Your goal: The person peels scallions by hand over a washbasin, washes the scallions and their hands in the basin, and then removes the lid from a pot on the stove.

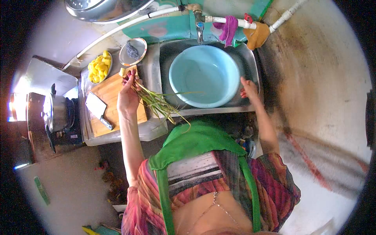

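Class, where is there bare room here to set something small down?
Bare: the board between knife and left hand; the counter strip between plate and sink; the middle of the basin. Crowded: beyond the board, where yellow pieces and plate sit close, and under the greens.

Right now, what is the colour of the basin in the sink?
The basin is light blue; it shows best in the head view.
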